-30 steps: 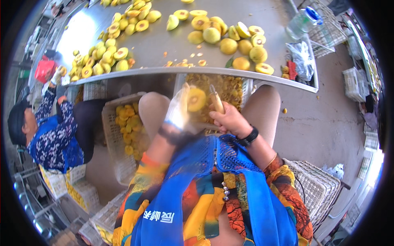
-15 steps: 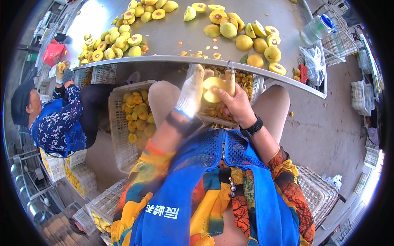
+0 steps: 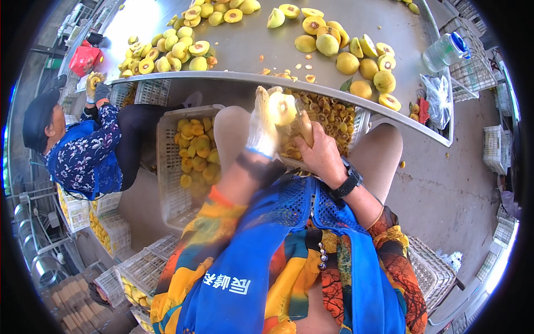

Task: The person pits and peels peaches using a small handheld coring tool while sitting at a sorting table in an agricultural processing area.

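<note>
Your L hand (image 3: 260, 127) — white knit glove, ctr of frame; fingers clamped on a fruit half (image 3: 282, 108), yellow, pale cut face up top, somewhat blurred.

Your R hand (image 3: 321, 149) — bare, just R of ctr; fingers wrapped round a wood-handled tool (image 3: 306, 128), its upper end close by the fruit's R edge; contact: can't tell.

Below your hands, ctr: crate of scraps (image 3: 364, 119), approx. full of yellow-brown bits. Ctr-L, by your knee: crate of halves (image 3: 167, 186), pale plastic, yellow pcs inside.

Metal bench (image 3: 245, 50), top of frame: L fruit pile (image 3: 181, 50), whole & cut; R fruit group (image 3: 347, 63), same mix; clear bottle w/ blue cap (image 3: 445, 51), upr R; clear plastic bag (image 3: 436, 100), below bottle.

Far L: co-worker (image 3: 83, 145), dark cap, blue vest over floral sleeves; red bag (image 3: 85, 58) above.
</note>
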Action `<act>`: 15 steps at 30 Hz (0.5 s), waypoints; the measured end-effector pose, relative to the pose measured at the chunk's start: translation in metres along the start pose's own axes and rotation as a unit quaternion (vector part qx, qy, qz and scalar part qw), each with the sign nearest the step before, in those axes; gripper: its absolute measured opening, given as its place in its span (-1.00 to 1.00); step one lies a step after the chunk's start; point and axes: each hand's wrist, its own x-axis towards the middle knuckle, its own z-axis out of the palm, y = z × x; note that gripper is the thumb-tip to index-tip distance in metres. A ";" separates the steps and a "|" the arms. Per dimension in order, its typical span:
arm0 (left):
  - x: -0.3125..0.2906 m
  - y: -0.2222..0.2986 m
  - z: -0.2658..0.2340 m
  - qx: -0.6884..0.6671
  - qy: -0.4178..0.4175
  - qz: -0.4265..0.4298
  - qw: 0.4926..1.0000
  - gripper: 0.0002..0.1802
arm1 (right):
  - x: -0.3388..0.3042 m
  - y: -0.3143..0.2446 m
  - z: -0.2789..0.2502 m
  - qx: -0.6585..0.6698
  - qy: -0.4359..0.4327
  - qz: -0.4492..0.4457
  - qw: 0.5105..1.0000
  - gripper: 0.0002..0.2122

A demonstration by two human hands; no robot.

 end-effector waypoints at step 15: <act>-0.007 -0.017 0.005 0.110 -0.052 0.111 0.986 -0.69 | -0.005 -0.012 -0.010 -0.032 -0.061 -0.018 0.997 -0.81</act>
